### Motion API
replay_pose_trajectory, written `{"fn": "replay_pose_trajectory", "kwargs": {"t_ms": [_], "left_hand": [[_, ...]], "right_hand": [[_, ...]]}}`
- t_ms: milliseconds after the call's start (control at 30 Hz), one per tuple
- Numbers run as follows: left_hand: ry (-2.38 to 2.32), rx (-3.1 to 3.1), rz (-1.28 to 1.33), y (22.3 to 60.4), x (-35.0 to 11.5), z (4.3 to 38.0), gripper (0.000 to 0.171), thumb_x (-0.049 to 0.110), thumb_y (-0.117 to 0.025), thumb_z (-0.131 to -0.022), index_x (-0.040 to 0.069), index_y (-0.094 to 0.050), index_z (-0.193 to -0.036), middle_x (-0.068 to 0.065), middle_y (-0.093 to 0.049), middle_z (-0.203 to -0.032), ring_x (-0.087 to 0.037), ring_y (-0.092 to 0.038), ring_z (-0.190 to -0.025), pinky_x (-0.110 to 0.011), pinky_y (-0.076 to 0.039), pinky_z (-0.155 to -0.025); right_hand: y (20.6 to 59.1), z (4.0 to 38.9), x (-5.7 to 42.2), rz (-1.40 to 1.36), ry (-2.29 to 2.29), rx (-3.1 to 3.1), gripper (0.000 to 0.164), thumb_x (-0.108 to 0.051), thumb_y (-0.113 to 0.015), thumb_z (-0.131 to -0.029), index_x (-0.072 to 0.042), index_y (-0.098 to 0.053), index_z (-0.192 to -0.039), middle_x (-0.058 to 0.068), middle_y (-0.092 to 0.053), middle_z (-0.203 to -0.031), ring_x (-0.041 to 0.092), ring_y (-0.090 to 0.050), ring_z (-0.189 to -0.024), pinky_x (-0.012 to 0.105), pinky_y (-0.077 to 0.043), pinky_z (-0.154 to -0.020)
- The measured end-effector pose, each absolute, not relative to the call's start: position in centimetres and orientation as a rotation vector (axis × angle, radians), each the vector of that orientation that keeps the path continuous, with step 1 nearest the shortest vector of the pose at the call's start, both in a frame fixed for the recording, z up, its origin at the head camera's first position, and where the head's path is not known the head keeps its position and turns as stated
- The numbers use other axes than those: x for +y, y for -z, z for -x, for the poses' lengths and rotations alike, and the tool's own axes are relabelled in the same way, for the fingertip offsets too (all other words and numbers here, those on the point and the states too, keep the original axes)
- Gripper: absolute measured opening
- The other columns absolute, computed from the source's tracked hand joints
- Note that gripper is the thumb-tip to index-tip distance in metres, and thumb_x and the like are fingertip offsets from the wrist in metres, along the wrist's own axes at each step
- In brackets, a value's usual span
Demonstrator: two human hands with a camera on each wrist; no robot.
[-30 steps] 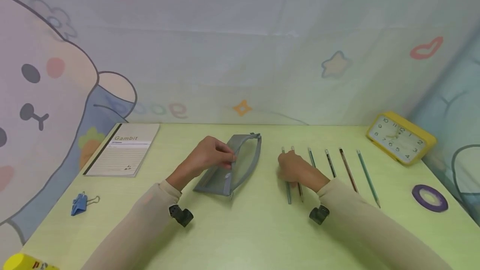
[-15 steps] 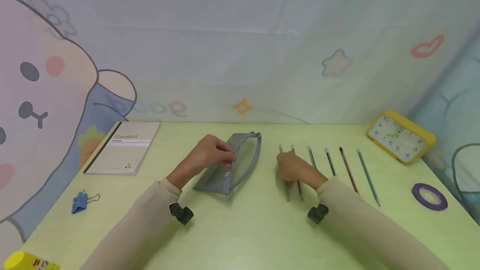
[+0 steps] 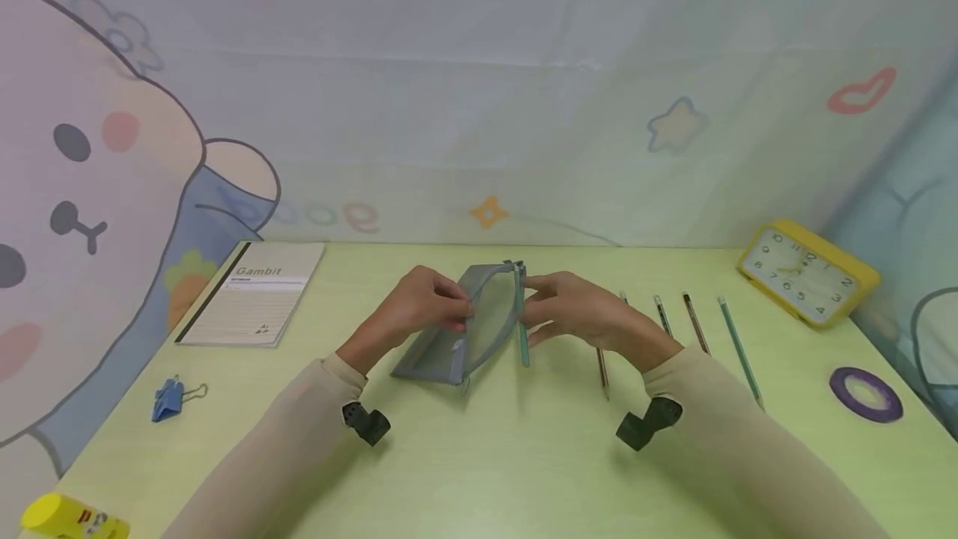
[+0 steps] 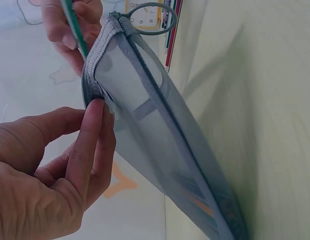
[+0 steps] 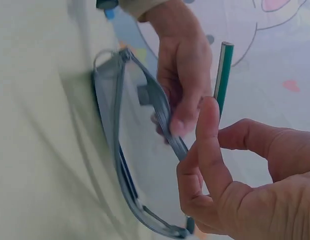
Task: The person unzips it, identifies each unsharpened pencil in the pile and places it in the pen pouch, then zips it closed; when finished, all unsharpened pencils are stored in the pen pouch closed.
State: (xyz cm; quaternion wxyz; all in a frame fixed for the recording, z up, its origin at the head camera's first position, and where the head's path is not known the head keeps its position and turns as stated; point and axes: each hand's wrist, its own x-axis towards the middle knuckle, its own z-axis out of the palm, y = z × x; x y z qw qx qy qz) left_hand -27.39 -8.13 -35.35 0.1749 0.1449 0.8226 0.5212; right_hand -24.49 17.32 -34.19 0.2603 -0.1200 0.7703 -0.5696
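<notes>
A grey mesh zip pouch (image 3: 432, 363) stands on the table with its mouth parted. My left hand (image 3: 419, 304) pinches one zipped edge of that mouth between thumb and fingers, as the left wrist view also shows. At the pouch's right side, my right hand (image 3: 575, 308) holds a green pencil (image 3: 523, 335) between thumb and fingers. The pencil stands nearly upright beside the mouth's right edge in the head view; its flat end (image 5: 226, 46) points up in the right wrist view. Faint coloured streaks (image 4: 199, 204) show through the mesh; I cannot tell what they are.
Several pencils lie spaced apart on the right, among them a brown one (image 3: 603, 374) under my right wrist and a green one (image 3: 741, 352). Beyond are a yellow clock (image 3: 808, 273) and purple tape (image 3: 866, 394). Left: a notebook (image 3: 250, 298), blue binder clip (image 3: 169, 400), yellow tube (image 3: 75, 517).
My right hand has lifted the leftmost green pencil off the table and carried it left to the pouch's mouth. My left hand keeps its pinch on the pouch edge.
</notes>
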Motion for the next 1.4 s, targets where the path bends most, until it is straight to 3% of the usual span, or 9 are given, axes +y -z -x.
{"fn": "replay_pose_trajectory", "kwargs": {"t_ms": [100, 167, 333, 467, 633, 867, 1100, 1233, 1400], "left_hand": [[-1.488, 2.327, -0.407, 35.4, -8.0, 27.5, 0.016, 0.009, -0.073, -0.091, -0.003, -0.078, -0.101, -0.017, -0.075, -0.102, -0.011, -0.074, -0.069, -0.037, -0.064, -0.082], [-1.493, 2.323, -0.407, 35.5, -7.9, 27.6, 0.017, 0.009, -0.073, -0.091, -0.004, -0.077, -0.102, -0.018, -0.076, -0.102, -0.011, -0.073, -0.068, -0.036, -0.064, -0.082], [-1.485, 2.321, -0.406, 35.5, -7.9, 27.6, 0.019, 0.011, -0.073, -0.092, -0.004, -0.077, -0.102, -0.018, -0.076, -0.103, -0.014, -0.075, -0.071, -0.038, -0.064, -0.084], [-1.482, 2.323, -0.407, 35.4, -8.0, 27.4, 0.018, 0.011, -0.072, -0.092, -0.002, -0.077, -0.102, -0.018, -0.075, -0.105, -0.015, -0.075, -0.072, -0.036, -0.063, -0.084], [-1.491, 2.319, -0.413, 35.3, -8.0, 27.4, 0.018, 0.01, -0.072, -0.092, -0.003, -0.077, -0.102, -0.019, -0.074, -0.108, -0.012, -0.074, -0.071, -0.036, -0.064, -0.084], [-1.506, 2.314, -0.398, 35.4, -7.7, 27.5, 0.018, 0.009, -0.071, -0.092, -0.004, -0.077, -0.103, -0.02, -0.074, -0.109, -0.012, -0.074, -0.07, -0.042, -0.063, -0.086], [-1.505, 2.276, -0.445, 35.7, -7.7, 27.7, 0.019, 0.008, -0.07, -0.092, -0.006, -0.076, -0.103, -0.021, -0.075, -0.106, -0.01, -0.073, -0.069, -0.047, -0.062, -0.089], [-1.478, 2.285, -0.454, 35.5, -7.9, 28.1, 0.018, 0.01, -0.071, -0.092, -0.004, -0.076, -0.103, -0.018, -0.075, -0.104, -0.011, -0.074, -0.07, -0.04, -0.063, -0.085], [-1.471, 2.297, -0.441, 35.2, -7.9, 28.6, 0.018, 0.01, -0.071, -0.092, -0.003, -0.076, -0.103, -0.016, -0.075, -0.102, -0.012, -0.074, -0.071, -0.043, -0.063, -0.087]], "right_hand": [[34.9, 24.7, 16.4, 0.338, 1.59, 1.969, 0.078, -0.006, -0.057, -0.096, 0.008, -0.013, -0.158, 0.033, -0.03, -0.156, 0.036, -0.062, -0.123, 0.035, -0.061, -0.093], [35.6, 24.9, 15.9, 0.327, 1.589, 1.952, 0.078, -0.007, -0.057, -0.095, 0.01, -0.013, -0.157, 0.031, -0.026, -0.159, 0.033, -0.066, -0.117, 0.035, -0.06, -0.095], [36.9, 25.8, 14.5, 0.343, 1.591, 2.006, 0.075, -0.008, -0.057, -0.095, 0.009, -0.018, -0.157, 0.031, -0.055, -0.141, 0.02, -0.076, -0.091, 0.036, -0.059, -0.098], [37.2, 26.5, 13.4, 0.351, 1.566, 2.08, 0.069, -0.006, -0.058, -0.094, 0.01, -0.027, -0.154, 0.024, -0.072, -0.115, 0.021, -0.077, -0.084, 0.039, -0.058, -0.098], [37.2, 27.0, 12.5, 0.271, 1.501, 2.148, 0.083, -0.005, -0.059, -0.09, 0.011, -0.013, -0.157, 0.016, -0.075, -0.096, 0.019, -0.077, -0.078, 0.036, -0.059, -0.096], [37.4, 27.1, 11.9, 0.246, 1.509, 2.148, 0.07, -0.002, -0.058, -0.09, 0.009, -0.029, -0.152, 0.014, -0.076, -0.096, 0.017, -0.076, -0.076, 0.033, -0.063, -0.083], [36.9, 26.7, 11.9, 0.191, 1.408, 2.27, 0.084, -0.012, -0.062, -0.095, 0.01, -0.01, -0.158, 0.017, -0.076, -0.103, 0.017, -0.077, -0.083, 0.044, -0.054, -0.105], [36.0, 25.8, 12.5, 0.223, 1.363, 2.406, 0.071, -0.019, -0.062, -0.097, 0.003, -0.029, -0.156, 0.018, -0.071, -0.113, 0.017, -0.076, -0.083, 0.043, -0.055, -0.102], [34.6, 23.9, 13.5, 0.365, 1.333, 2.45, 0.03, -0.019, -0.062, -0.099, 0.001, -0.066, -0.121, 0.019, -0.07, -0.105, 0.018, -0.073, -0.073, 0.04, -0.063, -0.079]]}}
